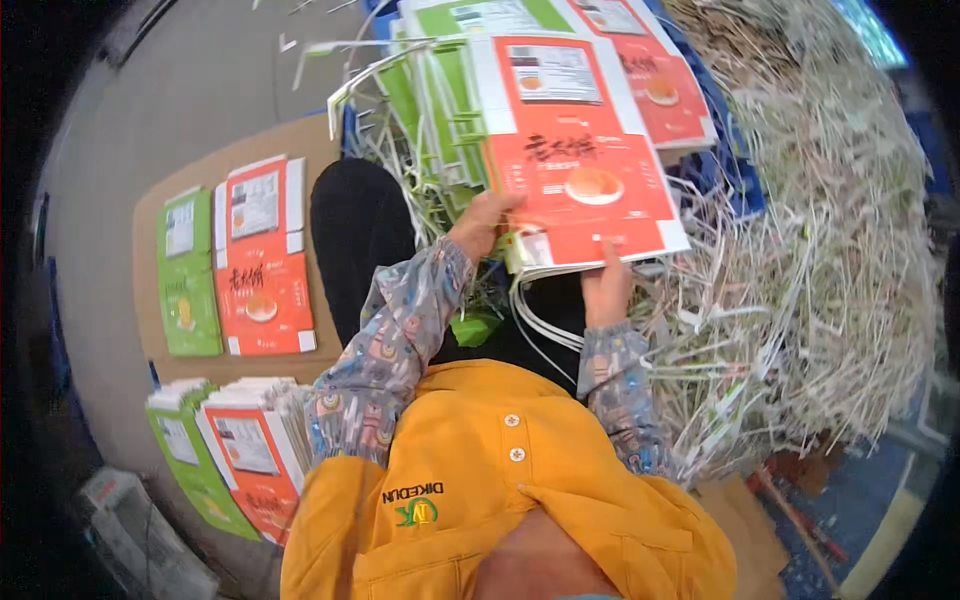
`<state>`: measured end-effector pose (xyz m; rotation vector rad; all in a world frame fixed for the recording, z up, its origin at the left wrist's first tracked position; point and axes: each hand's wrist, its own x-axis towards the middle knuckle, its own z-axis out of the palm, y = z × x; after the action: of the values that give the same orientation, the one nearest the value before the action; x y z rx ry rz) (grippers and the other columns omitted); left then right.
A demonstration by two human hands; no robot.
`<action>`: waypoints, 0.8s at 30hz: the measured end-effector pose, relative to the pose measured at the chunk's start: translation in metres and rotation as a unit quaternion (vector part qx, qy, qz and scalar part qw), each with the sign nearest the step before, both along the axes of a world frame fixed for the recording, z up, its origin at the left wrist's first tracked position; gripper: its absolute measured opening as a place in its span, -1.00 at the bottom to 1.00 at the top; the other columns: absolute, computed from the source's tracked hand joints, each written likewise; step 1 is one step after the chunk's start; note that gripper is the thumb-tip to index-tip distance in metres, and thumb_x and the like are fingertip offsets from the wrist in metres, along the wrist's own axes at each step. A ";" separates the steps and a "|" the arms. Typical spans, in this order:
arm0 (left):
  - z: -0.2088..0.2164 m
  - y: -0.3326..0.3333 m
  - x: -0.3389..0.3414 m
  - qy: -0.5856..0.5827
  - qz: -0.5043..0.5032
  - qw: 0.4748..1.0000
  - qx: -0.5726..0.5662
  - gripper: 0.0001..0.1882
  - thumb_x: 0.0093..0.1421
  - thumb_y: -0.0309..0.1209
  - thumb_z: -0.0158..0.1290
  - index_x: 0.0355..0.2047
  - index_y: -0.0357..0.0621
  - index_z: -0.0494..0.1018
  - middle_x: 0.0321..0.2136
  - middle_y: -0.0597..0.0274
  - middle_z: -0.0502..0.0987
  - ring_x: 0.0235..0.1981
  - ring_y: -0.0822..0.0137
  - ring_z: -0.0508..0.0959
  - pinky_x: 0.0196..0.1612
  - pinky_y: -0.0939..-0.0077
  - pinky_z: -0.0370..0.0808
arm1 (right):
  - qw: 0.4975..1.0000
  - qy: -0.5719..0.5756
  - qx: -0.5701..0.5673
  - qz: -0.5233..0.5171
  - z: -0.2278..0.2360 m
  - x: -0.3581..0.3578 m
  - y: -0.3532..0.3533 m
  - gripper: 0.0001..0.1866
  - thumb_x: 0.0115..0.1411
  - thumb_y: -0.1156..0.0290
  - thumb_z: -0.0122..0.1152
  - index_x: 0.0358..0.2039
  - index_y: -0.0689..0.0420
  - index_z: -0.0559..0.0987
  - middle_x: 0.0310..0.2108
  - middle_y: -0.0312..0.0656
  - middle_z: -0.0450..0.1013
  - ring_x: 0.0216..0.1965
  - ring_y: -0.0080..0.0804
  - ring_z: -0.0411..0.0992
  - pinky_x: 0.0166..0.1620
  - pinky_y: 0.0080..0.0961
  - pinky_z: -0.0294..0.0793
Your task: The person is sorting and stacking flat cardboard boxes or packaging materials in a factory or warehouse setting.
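Between my hands is a stack of flat printed carton blanks [590, 226], red on top with a round cake picture and white edges. My left hand [485, 222] is closed on its left edge. At the near edge, my right hand [607, 288] grips it, a finger lying on top and the rest partly hidden beneath. Thin white paper strips [545, 325] dangle under the near edge, over my lap. Just left of the stack, green carton blanks [440, 120] with frayed strips stand in layers. Another red carton blank [665, 85] lies beyond to the right.
A large heap of shredded paper strips [800, 240] fills the right side. On the left, brown cardboard [180, 368] bears green blanks [190, 285] and red blanks [265, 290]. Nearer stand more stacks, green [185, 430] and red [250, 440]. A grey box-like object [140, 530] sits lower left.
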<state>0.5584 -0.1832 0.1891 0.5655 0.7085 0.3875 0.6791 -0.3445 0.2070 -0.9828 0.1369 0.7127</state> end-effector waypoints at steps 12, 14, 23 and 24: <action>0.000 -0.002 -0.011 -0.004 0.016 1.000 0.001 -0.70 -0.03 -0.51 0.01 -0.25 -0.34 0.31 -0.34 0.07 0.47 -0.38 0.29 0.52 -0.31 0.47 0.50 | 0.938 -0.254 -0.223 -0.081 -0.019 0.117 -0.050 -0.67 0.08 0.28 0.03 -0.24 0.26 0.36 -0.43 -0.24 0.36 -0.46 -0.46 0.34 -0.42 -0.56 0.33; 0.007 -0.003 -0.009 0.001 0.001 0.999 -0.040 -0.70 -0.02 -0.51 0.02 -0.25 -0.35 0.31 -0.34 0.06 0.47 -0.40 0.27 0.52 -0.33 0.45 0.52 | 0.871 -0.324 -0.363 -0.065 -0.023 0.116 -0.049 -0.69 0.10 0.22 0.00 -0.38 0.26 0.42 -0.55 -0.25 0.37 -0.55 -0.49 0.29 -0.49 -0.57 0.25; 0.007 -0.015 0.001 -0.029 0.038 0.998 -0.045 -0.71 -0.05 -0.62 0.03 -0.26 -0.37 0.31 -0.36 0.05 0.47 -0.45 0.25 0.53 -0.37 0.39 0.53 | 0.968 -0.165 -0.121 -0.147 0.009 0.088 -0.033 -0.65 0.08 0.26 0.06 -0.21 0.22 0.29 -0.32 -0.18 0.37 -0.43 -0.46 0.39 -0.40 -0.57 0.42; 0.011 -0.017 0.004 -0.029 0.038 0.998 -0.045 -0.71 -0.05 -0.62 0.03 -0.26 -0.37 0.31 -0.36 0.05 0.47 -0.45 0.25 0.53 -0.37 0.39 0.53 | 0.968 -0.165 -0.122 -0.147 0.014 0.075 -0.032 -0.65 0.08 0.26 0.06 -0.21 0.22 0.29 -0.32 -0.18 0.37 -0.43 -0.46 0.39 -0.40 -0.57 0.42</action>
<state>0.5623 -0.1997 0.1996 0.4409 0.6892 0.4379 0.7537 -0.3765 0.2214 -1.2723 0.0762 0.2566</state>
